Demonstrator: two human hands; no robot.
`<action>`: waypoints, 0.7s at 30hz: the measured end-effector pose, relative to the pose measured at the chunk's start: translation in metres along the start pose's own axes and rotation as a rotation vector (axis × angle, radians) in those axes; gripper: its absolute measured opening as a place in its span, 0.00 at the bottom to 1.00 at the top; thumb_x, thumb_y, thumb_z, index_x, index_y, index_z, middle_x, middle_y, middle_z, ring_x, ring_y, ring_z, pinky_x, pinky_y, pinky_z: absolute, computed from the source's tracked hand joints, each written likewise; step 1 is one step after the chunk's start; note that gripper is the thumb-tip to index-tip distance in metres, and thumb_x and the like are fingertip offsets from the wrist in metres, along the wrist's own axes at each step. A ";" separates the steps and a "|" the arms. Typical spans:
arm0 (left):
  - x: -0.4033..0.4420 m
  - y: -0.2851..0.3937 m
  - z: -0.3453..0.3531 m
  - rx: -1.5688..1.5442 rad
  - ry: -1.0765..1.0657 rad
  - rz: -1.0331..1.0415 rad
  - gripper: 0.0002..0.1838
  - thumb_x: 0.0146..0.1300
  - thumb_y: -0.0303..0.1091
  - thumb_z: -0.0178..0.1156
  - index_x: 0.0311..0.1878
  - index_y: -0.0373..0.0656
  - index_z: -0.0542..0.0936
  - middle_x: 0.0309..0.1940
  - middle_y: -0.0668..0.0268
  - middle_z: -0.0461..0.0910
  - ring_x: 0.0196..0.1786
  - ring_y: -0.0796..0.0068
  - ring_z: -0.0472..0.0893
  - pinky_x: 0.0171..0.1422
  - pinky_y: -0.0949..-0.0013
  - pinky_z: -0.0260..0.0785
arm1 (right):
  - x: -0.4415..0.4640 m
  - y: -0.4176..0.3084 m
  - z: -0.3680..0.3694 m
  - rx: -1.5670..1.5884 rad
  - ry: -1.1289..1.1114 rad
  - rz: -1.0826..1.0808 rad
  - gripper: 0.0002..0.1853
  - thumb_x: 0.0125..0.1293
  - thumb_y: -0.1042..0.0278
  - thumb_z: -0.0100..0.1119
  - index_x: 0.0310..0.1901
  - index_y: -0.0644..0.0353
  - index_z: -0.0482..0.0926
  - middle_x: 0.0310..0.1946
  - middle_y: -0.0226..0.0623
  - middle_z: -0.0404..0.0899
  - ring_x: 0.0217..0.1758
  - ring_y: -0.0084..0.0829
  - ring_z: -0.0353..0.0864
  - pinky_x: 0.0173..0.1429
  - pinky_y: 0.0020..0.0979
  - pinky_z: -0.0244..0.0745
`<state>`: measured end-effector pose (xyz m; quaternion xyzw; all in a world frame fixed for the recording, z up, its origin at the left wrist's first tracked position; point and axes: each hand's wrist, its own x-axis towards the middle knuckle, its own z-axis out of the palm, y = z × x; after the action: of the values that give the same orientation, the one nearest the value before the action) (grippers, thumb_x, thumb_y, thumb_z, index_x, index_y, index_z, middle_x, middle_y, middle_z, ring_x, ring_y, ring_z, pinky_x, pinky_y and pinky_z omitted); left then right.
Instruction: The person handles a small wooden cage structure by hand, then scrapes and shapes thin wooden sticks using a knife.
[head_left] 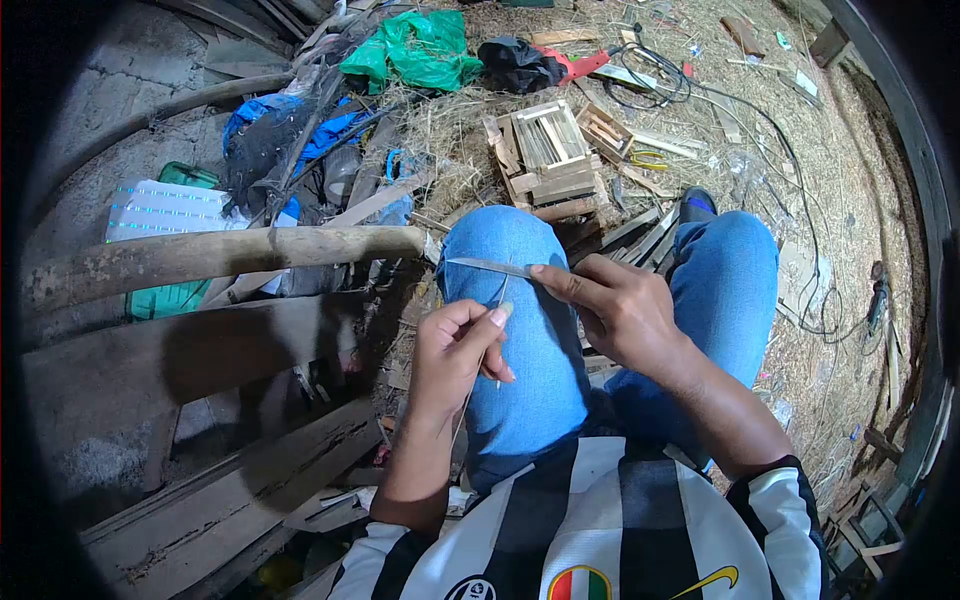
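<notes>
My right hand [617,303] grips a knife, its handle hidden in my fist and its thin blade [488,266] pointing left above my jeans-covered knee. Between the thumb and fingers of my left hand [468,345] is pinched a thin strip [459,425], likely wood or bamboo. One end of it rises past my thumb to the blade and seems to touch it; the other trails down along my left forearm. A short pale tip [498,383] shows below my left fingers. Both hands are over my left thigh [520,390].
A wooden pole [230,258] and planks [230,490] lie at my left. Ahead are a stack of wooden slats [548,150], a small wooden box [604,131], a green plastic bag [415,55] and a red tool [585,66]. A black cable [790,150] crosses the shaving-strewn floor.
</notes>
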<state>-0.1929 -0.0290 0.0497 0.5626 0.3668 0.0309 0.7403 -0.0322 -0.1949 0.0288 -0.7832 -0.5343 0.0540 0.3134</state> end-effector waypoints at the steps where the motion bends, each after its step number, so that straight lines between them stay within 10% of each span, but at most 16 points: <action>1: 0.000 0.000 0.000 -0.004 -0.004 -0.008 0.16 0.72 0.35 0.64 0.28 0.37 0.79 0.15 0.67 0.75 0.14 0.74 0.79 0.18 0.74 0.71 | 0.000 0.001 0.000 0.000 0.000 0.000 0.34 0.51 0.74 0.67 0.63 0.37 0.83 0.30 0.29 0.75 0.30 0.35 0.83 0.29 0.38 0.80; 21: 0.001 0.004 -0.005 -0.002 -0.081 -0.048 0.18 0.75 0.41 0.62 0.31 0.37 0.79 0.16 0.66 0.75 0.16 0.73 0.79 0.21 0.71 0.73 | 0.007 0.008 0.000 -0.007 0.067 0.085 0.28 0.57 0.78 0.66 0.60 0.41 0.86 0.31 0.32 0.81 0.31 0.40 0.84 0.30 0.39 0.79</action>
<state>-0.1932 -0.0234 0.0517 0.5536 0.3500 -0.0091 0.7556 -0.0229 -0.1911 0.0264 -0.8075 -0.4901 0.0391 0.3260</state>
